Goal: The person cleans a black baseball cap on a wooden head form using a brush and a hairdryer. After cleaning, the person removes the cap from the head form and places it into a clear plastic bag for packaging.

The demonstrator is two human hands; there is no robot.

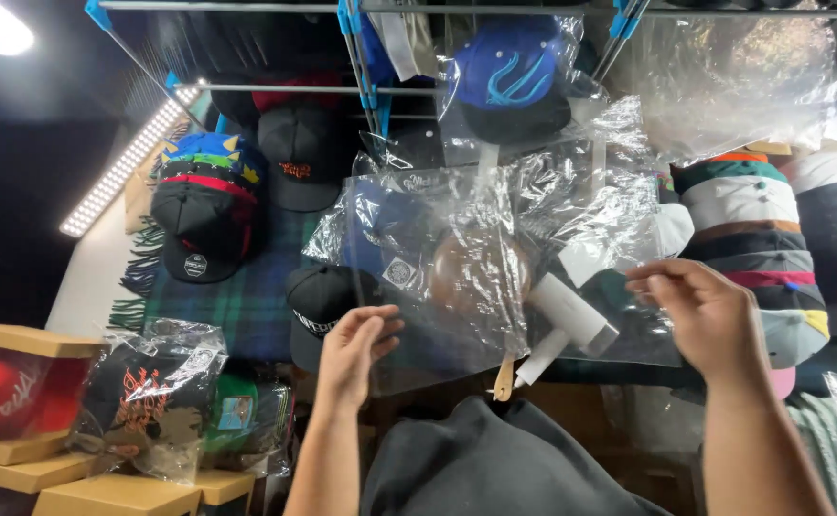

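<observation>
We hold a clear plastic bag up before stacked caps.
Left hand pinches its lower edge with loosely curled fingers; right hand pinches the other side.

Clear plastic bag between both hands

Bag betw. hands; boxes left.

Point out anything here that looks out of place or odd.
Nothing stands out. Both hands, left hand and right hand, hold a clear plastic bag up before stacked caps; a lint roller shows behind it.
</observation>
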